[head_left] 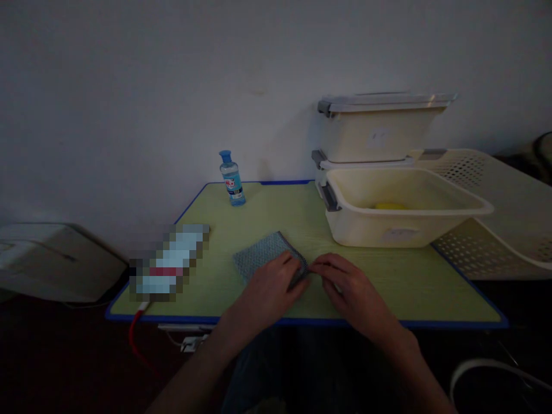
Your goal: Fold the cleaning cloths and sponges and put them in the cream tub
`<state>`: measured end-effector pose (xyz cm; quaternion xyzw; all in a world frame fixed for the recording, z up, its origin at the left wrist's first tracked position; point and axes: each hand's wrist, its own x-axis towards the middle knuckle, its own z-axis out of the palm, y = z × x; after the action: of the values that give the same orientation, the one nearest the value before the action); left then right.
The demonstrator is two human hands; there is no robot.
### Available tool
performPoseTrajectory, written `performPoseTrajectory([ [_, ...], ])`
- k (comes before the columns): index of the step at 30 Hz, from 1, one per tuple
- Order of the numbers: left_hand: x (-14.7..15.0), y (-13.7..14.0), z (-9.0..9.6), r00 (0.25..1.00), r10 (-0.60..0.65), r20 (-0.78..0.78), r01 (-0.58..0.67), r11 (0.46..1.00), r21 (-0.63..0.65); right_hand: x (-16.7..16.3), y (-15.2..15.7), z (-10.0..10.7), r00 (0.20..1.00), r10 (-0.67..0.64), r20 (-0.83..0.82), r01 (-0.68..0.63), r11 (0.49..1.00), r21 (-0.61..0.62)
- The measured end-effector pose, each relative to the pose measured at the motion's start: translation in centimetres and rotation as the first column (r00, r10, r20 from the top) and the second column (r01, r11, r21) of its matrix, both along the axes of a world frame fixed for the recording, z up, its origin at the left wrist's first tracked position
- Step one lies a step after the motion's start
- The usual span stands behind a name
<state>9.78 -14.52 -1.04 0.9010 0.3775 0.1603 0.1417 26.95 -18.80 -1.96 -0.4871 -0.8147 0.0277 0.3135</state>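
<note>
A folded grey-blue cleaning cloth (pixel 261 256) with a textured weave and a dark stitched edge lies on the light green tabletop (pixel 276 215). Over its near right part is my left hand (pixel 273 284), its fingers curled and closed on the cloth by the stitched edge. From the other side, my right hand (pixel 347 287) pinches at the cloth's right corner with thumb and forefinger together. The fingertips of both hands almost meet there, and the left hand hides part of the cloth.
A blue bottle (pixel 233 183) stands at the back. On the left lies a blurred-out device (pixel 176 259) with a red cable (pixel 134 336). At the right are an open cream bin (pixel 388 227) holding something yellow (pixel 389 206), stacked lidded boxes (pixel 383 135) and a perforated basket (pixel 509 201).
</note>
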Motion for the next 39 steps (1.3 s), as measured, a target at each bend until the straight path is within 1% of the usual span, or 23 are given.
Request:
performPoseTrajectory([
  [3,1.1,-0.4,-1.4,0.996,0.093,-0.015,-0.094,0.994,-0.047,1.2,0.9,-0.9,0.998,0.007,0.060,-0.005,1.000,-0.028],
  [5,1.3,-0.2,-2.0,0.990,0.141,0.022,-0.139,0.988,-0.066,1.5,1.1,-1.4,0.996,0.013,0.090,-0.009,0.999,-0.051],
  [8,1.1,0.1,-2.3,0.984,0.146,0.107,-0.135,0.986,-0.100,1.5,1.2,-1.8,0.990,0.008,0.143,0.002,0.998,-0.069],
  [11,0.9,0.3,-2.4,0.964,0.165,0.210,-0.137,0.980,-0.145,1.3,1.2,-1.8,0.985,-0.029,0.168,0.040,0.997,-0.062],
  [15,0.6,0.4,-2.6,0.917,0.244,0.315,-0.180,0.959,-0.219,1.2,1.2,-1.8,0.983,-0.091,0.157,0.104,0.992,-0.076],
  [20,0.3,0.3,-2.9,0.862,0.344,0.373,-0.238,0.923,-0.302,1.2,1.3,-1.8,0.988,-0.115,0.099,0.127,0.984,-0.126],
  [24,0.3,0.1,-2.9,0.832,0.386,0.398,-0.278,0.912,-0.303,1.2,1.3,-1.9,0.987,-0.131,0.096,0.145,0.977,-0.157],
  [29,0.2,0.1,-3.0,0.825,0.377,0.421,-0.266,0.916,-0.300,1.3,1.5,-1.9,0.989,-0.130,0.070,0.141,0.971,-0.192],
  [31,0.2,0.1,-3.0,0.823,0.376,0.426,-0.261,0.916,-0.305,1.1,1.7,-1.7,0.989,-0.146,0.012,0.145,0.971,-0.192],
  [34,0.1,0.1,-3.0,0.815,0.385,0.433,-0.256,0.909,-0.328,0.4,2.1,-1.7,0.966,-0.192,-0.173,0.153,0.964,-0.219],
  [36,0.1,0.1,-3.0,0.809,0.392,0.439,-0.250,0.904,-0.346,-0.1,2.2,-1.8,0.910,-0.231,-0.346,0.152,0.959,-0.241],
  [39,0.0,0.0,-3.0,0.799,0.395,0.453,-0.242,0.902,-0.358,-0.9,2.4,-2.1,0.777,-0.272,-0.567,0.138,0.953,-0.269],
])
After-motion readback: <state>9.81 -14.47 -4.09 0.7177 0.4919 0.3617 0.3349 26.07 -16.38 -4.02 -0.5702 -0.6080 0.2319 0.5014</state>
